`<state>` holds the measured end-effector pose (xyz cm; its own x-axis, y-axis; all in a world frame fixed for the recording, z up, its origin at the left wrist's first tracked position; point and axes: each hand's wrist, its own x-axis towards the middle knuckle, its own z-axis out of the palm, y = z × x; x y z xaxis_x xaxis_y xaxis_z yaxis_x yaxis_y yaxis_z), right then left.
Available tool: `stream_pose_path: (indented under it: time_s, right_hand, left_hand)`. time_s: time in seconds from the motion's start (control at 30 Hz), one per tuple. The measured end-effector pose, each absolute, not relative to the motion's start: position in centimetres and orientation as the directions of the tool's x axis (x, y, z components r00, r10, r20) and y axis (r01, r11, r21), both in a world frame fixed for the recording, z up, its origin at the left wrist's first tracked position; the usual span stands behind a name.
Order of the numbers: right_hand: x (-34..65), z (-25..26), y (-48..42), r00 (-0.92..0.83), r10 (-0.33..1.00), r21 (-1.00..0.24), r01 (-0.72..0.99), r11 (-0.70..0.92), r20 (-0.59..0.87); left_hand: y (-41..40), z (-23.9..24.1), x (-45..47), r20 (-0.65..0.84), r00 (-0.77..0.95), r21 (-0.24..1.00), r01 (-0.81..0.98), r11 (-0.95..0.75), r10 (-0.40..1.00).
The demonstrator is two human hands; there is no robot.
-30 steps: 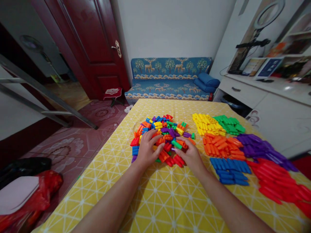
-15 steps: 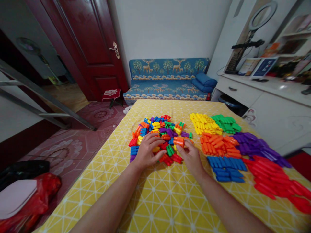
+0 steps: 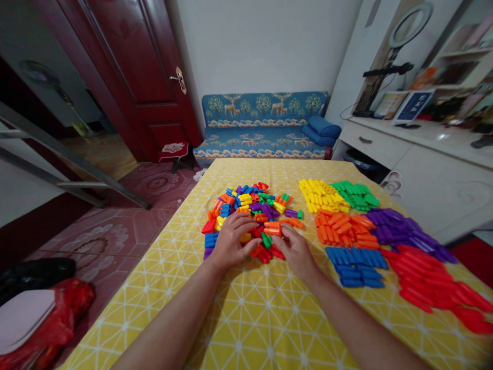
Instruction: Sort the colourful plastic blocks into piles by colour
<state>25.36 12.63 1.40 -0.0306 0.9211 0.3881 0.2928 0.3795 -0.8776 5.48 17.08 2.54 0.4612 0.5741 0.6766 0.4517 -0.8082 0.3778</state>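
Observation:
A mixed pile of coloured plastic pieces (image 3: 250,205) lies on the table's yellow patterned cloth (image 3: 250,318). My left hand (image 3: 230,240) rests on the near left of the pile with its fingers spread over the pieces. My right hand (image 3: 295,249) sits at the pile's near right edge, its thumb and fingertips pinched on an orange piece (image 3: 272,230). To the right lie sorted groups: yellow (image 3: 321,195), green (image 3: 356,192), orange (image 3: 342,228), purple (image 3: 400,228), blue (image 3: 356,259) and red (image 3: 435,282).
A blue patterned sofa (image 3: 262,128) stands beyond the table's far edge. A dark red door (image 3: 134,77) and a small stool (image 3: 173,149) are at the left. A white cabinet (image 3: 423,169) with a ring light (image 3: 408,25) flanks the right. A red bag (image 3: 54,318) lies on the floor.
My right hand lifted an orange piece from the pile, then brought it lower and leftwards at the pile's near edge. My left hand stayed on the pile, its fingers shifting a little.

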Motion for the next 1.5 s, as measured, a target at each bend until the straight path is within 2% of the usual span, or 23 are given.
stream_pose_path:
  time_s: [0.13,0.23,0.33,0.43,0.53,0.6,0.8,1.0,1.23,1.33,1.4,1.5]
  right_hand:
    - [26.2,2.1,13.0,0.016,0.901,-0.838,0.375,0.397,0.434]
    - [28.6,3.4,13.7,0.186,0.869,-0.847,0.388,0.364,0.459]
    - [32.6,4.9,13.9,0.395,0.756,-0.82,0.477,0.317,0.522]
    - [37.1,5.6,13.7,0.486,0.638,-0.7,0.704,0.119,0.597]
    - [40.5,5.1,13.4,0.521,0.599,-0.554,0.819,-0.15,0.608]
    - [41.8,4.5,13.3,0.531,0.596,-0.491,0.835,-0.248,0.602]
    - [42.4,3.7,13.3,0.548,0.605,-0.378,0.836,-0.398,0.577]
    - [43.1,3.4,13.3,0.635,0.611,-0.359,0.772,-0.525,0.472]
    - [43.4,2.9,13.0,0.613,0.604,-0.462,0.787,-0.409,0.509]
    - [42.1,3.3,13.2,0.584,0.55,-0.476,0.81,-0.342,0.598]
    - [40.0,3.6,13.5,0.477,0.539,-0.464,0.869,-0.172,0.694]
    - [35.0,3.2,14.0,0.222,0.639,-0.45,0.866,0.218,0.737]
  left_hand:
    - [17.3,2.3,5.5,0.676,0.465,0.373,0.453,-0.81,0.571]
    - [17.5,2.0,5.4,0.676,0.463,0.371,0.46,-0.807,0.574]
    - [17.5,1.8,5.4,0.671,0.457,0.376,0.467,-0.8,0.583]
    - [17.5,1.9,5.4,0.674,0.451,0.378,0.47,-0.797,0.586]
    - [17.4,2.1,5.5,0.675,0.449,0.379,0.47,-0.797,0.586]
    - [17.5,2.1,5.5,0.677,0.448,0.376,0.471,-0.798,0.583]
    - [17.6,2.0,5.5,0.666,0.457,0.364,0.49,-0.792,0.589]
    - [17.7,2.0,5.5,0.668,0.458,0.356,0.495,-0.793,0.586]
    - [18.0,1.6,5.5,0.664,0.413,0.396,0.512,-0.762,0.623]
    - [18.1,1.3,5.4,0.668,0.367,0.416,0.538,-0.733,0.648]
    - [18.0,1.3,5.4,0.659,0.343,0.42,0.571,-0.705,0.67]
    - [18.0,1.5,5.3,0.621,0.348,0.411,0.618,-0.67,0.702]
